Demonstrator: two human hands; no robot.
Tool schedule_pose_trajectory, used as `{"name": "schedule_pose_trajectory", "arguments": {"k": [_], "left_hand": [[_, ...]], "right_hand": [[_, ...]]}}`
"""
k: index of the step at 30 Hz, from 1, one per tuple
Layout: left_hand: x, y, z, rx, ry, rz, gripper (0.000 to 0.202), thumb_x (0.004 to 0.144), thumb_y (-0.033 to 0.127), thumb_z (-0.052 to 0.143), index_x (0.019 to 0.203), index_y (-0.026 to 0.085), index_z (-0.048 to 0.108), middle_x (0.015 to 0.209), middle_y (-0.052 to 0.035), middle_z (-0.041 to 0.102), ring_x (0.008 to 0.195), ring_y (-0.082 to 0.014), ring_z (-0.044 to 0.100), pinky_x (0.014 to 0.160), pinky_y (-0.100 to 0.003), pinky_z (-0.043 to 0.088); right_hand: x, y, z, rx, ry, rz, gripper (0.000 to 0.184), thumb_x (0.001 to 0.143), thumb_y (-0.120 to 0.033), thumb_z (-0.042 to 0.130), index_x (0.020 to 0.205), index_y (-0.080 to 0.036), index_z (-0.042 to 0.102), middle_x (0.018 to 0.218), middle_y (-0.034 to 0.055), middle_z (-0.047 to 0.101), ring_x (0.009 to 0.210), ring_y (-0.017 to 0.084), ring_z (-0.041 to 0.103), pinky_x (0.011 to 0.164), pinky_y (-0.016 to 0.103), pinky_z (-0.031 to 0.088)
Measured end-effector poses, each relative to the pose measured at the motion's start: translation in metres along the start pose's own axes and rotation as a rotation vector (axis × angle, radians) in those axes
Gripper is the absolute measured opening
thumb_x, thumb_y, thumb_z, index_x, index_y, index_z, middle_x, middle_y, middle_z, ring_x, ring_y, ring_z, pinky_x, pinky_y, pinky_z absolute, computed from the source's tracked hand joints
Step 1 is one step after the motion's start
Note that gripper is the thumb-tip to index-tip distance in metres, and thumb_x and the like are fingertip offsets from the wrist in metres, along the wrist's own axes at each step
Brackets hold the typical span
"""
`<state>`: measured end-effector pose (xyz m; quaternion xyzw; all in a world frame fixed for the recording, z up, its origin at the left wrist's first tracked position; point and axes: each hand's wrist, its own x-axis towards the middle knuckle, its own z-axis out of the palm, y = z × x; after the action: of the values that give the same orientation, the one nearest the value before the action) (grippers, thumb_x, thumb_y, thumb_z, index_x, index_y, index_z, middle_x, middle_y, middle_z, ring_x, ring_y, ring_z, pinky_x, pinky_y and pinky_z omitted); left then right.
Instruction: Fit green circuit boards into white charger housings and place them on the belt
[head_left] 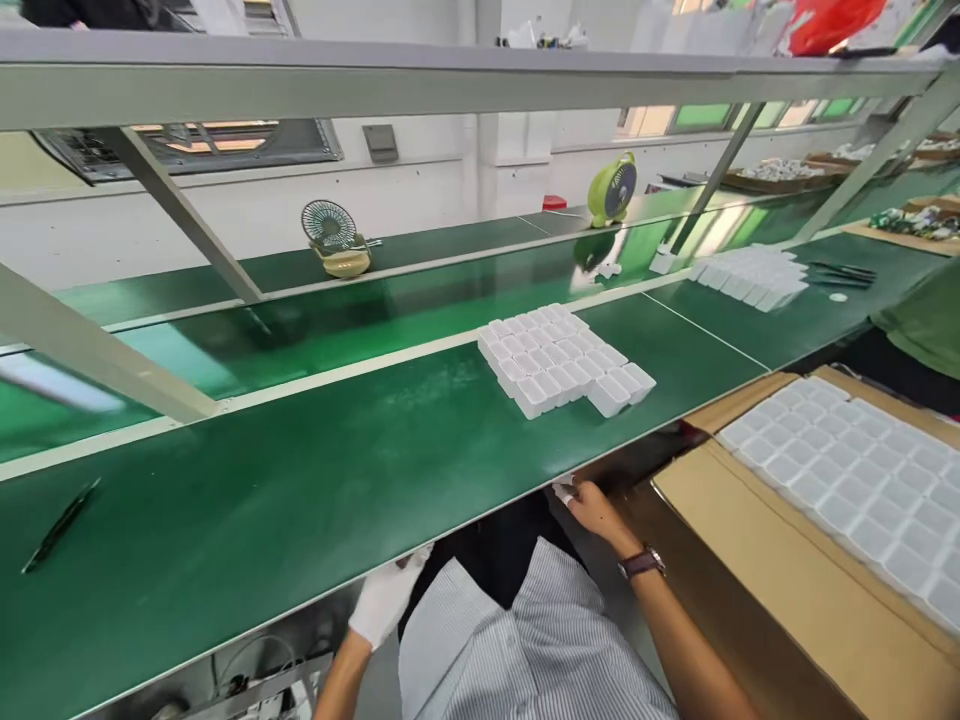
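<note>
White-gloved left hand (386, 597), right hand (592, 508), both at the long green flat workbench (315, 480), can't tell whether clenched or loose, white rectangular plastic cups (551, 355) beyond.

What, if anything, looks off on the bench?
Mild: a few white rectangular cups jut from the right end of the white cup block, so its edge looks uneven. A slim black pen-like tool lies alone at left on the green benchtop. No spill visible.
</note>
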<state>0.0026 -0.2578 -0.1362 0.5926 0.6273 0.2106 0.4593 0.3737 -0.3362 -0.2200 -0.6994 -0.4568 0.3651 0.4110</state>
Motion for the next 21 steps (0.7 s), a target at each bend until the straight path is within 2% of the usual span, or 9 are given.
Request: {"name": "schedule_pose_trajectory", "arguments": {"k": [3, 5, 7, 10, 13, 16, 18, 20, 21], "left_hand": [[-0.009, -0.009, -0.022, 0.046, -0.071, 0.050, 0.034, 0.072, 0.049, 0.066, 0.092, 0.023, 0.076, 0.104, -0.0042, 0.078, 0.112, -0.0320, 0.068, 0.106, -0.039, 0.050], [-0.014, -0.007, -0.030, 0.121, -0.076, 0.057, 0.035, 0.070, 0.049, 0.065, 0.093, 0.025, 0.077, 0.105, -0.0035, 0.078, 0.110, -0.0326, 0.069, 0.105, -0.041, 0.052], [-0.019, 0.001, -0.030, 0.170, -0.103, 0.066, 0.035, 0.069, 0.049, 0.064, 0.092, 0.026, 0.077, 0.105, -0.0032, 0.078, 0.109, -0.0325, 0.069, 0.105, -0.041, 0.052], [-0.028, 0.021, -0.022, 0.201, -0.176, 0.076, 0.036, 0.069, 0.048, 0.065, 0.094, 0.025, 0.077, 0.106, -0.0043, 0.077, 0.111, -0.0317, 0.068, 0.106, -0.041, 0.050], [-0.043, 0.041, -0.023, 0.225, -0.317, 0.109, 0.033, 0.071, 0.042, 0.065, 0.097, 0.025, 0.077, 0.111, -0.0056, 0.075, 0.115, -0.0305, 0.065, 0.108, -0.039, 0.048], [-0.065, 0.057, -0.049, 0.283, -0.565, 0.126, 0.032, 0.075, 0.030, 0.062, 0.104, 0.027, 0.075, 0.117, -0.0047, 0.072, 0.117, -0.0286, 0.063, 0.109, -0.037, 0.046], [-0.079, 0.067, -0.075, 0.317, -0.701, 0.100, 0.037, 0.074, 0.026, 0.063, 0.110, 0.030, 0.074, 0.118, -0.0032, 0.071, 0.115, -0.0285, 0.064, 0.107, -0.037, 0.047], [-0.085, 0.077, -0.098, 0.331, -0.653, 0.107, 0.039, 0.071, 0.027, 0.071, 0.110, 0.033, 0.074, 0.117, -0.0023, 0.072, 0.111, -0.0296, 0.065, 0.103, -0.036, 0.050], [-0.082, 0.083, -0.104, 0.333, -0.536, 0.136, 0.038, 0.071, 0.030, 0.074, 0.109, 0.033, 0.074, 0.116, -0.0028, 0.072, 0.110, -0.0301, 0.065, 0.101, -0.037, 0.052]], "right_hand": [[-0.016, 0.000, -0.008, 0.133, -0.016, 0.037, 0.038, 0.085, -0.040, 0.061, 0.109, -0.013, 0.070, 0.111, 0.0170, 0.072, 0.103, 0.031, 0.069, 0.096, 0.051, 0.053], [-0.023, -0.011, -0.001, 0.225, -0.049, 0.033, 0.044, 0.090, -0.043, 0.053, 0.119, -0.013, 0.067, 0.116, 0.0173, 0.071, 0.105, 0.029, 0.069, 0.090, 0.047, 0.057], [-0.028, -0.026, 0.016, 0.286, -0.110, 0.013, 0.046, 0.095, -0.045, 0.048, 0.125, -0.015, 0.063, 0.116, 0.0157, 0.071, 0.102, 0.026, 0.071, 0.085, 0.043, 0.060], [-0.029, -0.050, 0.053, 0.265, -0.201, -0.023, 0.040, 0.089, -0.043, 0.063, 0.118, -0.016, 0.068, 0.106, 0.0119, 0.074, 0.097, 0.025, 0.072, 0.086, 0.043, 0.060], [-0.021, -0.062, 0.072, 0.164, -0.117, -0.043, 0.035, 0.083, -0.028, 0.068, 0.116, -0.015, 0.069, 0.113, 0.0128, 0.071, 0.113, 0.029, 0.064, 0.105, 0.050, 0.048], [-0.015, -0.056, 0.054, 0.066, 0.043, -0.056, 0.036, 0.086, -0.018, 0.056, 0.119, -0.014, 0.067, 0.131, 0.0177, 0.061, 0.134, 0.032, 0.047, 0.119, 0.053, 0.029], [-0.017, -0.048, 0.030, 0.025, 0.098, -0.081, 0.034, 0.087, -0.018, 0.050, 0.115, -0.012, 0.068, 0.130, 0.0202, 0.060, 0.132, 0.034, 0.048, 0.116, 0.055, 0.032], [-0.026, -0.046, 0.006, 0.003, 0.095, -0.133, 0.032, 0.087, -0.020, 0.049, 0.110, -0.014, 0.070, 0.119, 0.0179, 0.067, 0.119, 0.033, 0.059, 0.108, 0.053, 0.042], [-0.034, -0.049, -0.004, -0.007, 0.088, -0.164, 0.030, 0.087, -0.020, 0.050, 0.107, -0.016, 0.072, 0.113, 0.0151, 0.070, 0.111, 0.031, 0.064, 0.103, 0.051, 0.047]]}}
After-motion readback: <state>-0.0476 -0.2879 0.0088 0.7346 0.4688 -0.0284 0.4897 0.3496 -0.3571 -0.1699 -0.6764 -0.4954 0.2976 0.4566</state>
